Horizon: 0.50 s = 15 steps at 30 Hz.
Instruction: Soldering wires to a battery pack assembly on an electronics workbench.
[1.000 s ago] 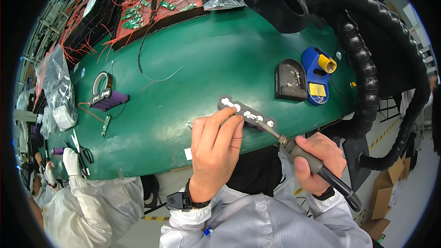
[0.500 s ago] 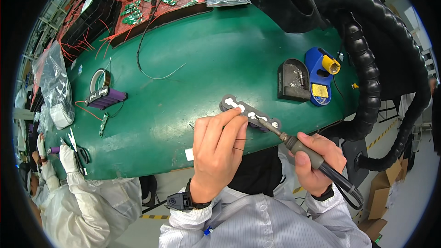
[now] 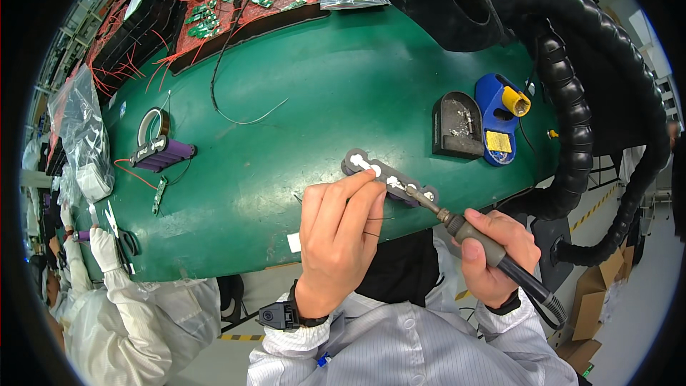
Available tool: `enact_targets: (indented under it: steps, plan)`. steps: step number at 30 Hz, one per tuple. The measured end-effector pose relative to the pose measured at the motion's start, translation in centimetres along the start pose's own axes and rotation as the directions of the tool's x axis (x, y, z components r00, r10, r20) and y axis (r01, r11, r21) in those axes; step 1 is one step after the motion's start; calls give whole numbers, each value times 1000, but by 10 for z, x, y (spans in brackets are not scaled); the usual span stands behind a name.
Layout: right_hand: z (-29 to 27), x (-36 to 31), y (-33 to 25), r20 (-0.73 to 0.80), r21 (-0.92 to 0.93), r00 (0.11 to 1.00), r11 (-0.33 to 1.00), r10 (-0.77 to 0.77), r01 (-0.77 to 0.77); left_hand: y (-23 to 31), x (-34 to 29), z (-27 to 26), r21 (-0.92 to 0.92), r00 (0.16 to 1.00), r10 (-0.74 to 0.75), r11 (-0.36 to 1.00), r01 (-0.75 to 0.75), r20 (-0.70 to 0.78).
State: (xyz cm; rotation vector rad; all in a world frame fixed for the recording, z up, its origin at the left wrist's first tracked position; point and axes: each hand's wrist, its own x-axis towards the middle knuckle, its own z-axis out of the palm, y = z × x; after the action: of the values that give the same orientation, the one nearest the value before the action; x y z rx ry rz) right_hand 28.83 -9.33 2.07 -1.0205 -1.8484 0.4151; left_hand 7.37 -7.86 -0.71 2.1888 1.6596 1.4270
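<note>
2 hands meet at the pack, which lies near the table edge, long axis from upper left to lower right: left hand pinches thin wire at its middle, right hand grips the iron, tip touching it.

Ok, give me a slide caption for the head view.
Right hand touches a soldering iron to a battery pack while the left hand steadies it on a green bench.

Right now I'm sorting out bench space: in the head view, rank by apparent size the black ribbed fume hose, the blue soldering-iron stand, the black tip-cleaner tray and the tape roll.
1. Black ribbed fume hose, by far.
2. Blue soldering-iron stand and black tip-cleaner tray: look alike, unranked.
3. Tape roll.
</note>
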Motion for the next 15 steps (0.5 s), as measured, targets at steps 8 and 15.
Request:
enact_targets:
  steps: [8, 15]
  plan:
    - [1, 0, 0, 0, -2, 1000, 1000, -6, 6, 0, 0, 0, 0, 1000, -1, 1000, 1, 0]
    - [-1, 10, -3, 49, -39, 992, 992, -117, 119, 0, -1, 0, 2, 1000, -4, 1000, 4, 0]
